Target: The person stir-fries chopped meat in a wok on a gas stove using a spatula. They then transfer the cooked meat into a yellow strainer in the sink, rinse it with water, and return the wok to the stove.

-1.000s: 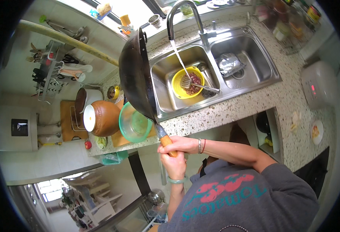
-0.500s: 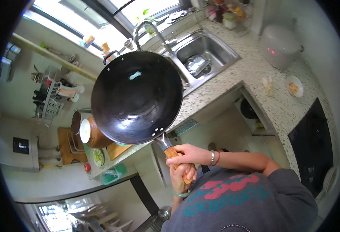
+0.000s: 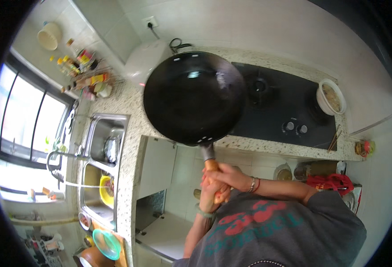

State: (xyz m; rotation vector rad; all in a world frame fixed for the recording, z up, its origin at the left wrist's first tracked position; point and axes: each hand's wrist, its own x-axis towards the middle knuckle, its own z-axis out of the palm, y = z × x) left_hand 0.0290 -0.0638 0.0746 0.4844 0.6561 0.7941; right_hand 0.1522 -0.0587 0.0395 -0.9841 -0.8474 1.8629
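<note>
A large black wok point(image 3: 191, 100) is held out in front of me, its dark inside facing up and holding no food. It hangs above the counter edge, hiding the left end of the black gas hob. Both my hands are closed round its wooden handle point(image 3: 211, 165). My right hand point(image 3: 232, 177), with bracelets at the wrist, grips nearer the pan. My left hand point(image 3: 212, 192), with a pale green bangle, wraps the handle below it, partly overlapped by the right.
The gas hob point(image 3: 276, 118) carries a white bowl of food point(image 3: 331, 97) at its right. On the left are a double steel sink point(image 3: 123, 133) with a yellow basin point(image 3: 106, 190), and a curved faucet point(image 3: 53, 162). A white appliance point(image 3: 144, 58) and condiment bottles stand behind. One cabinet door point(image 3: 158, 167) hangs open.
I have turned right, from the sink and window toward the hob. The wok has swung along with me, from beside the sink to the hob's left end. Both hands keep their grip.
</note>
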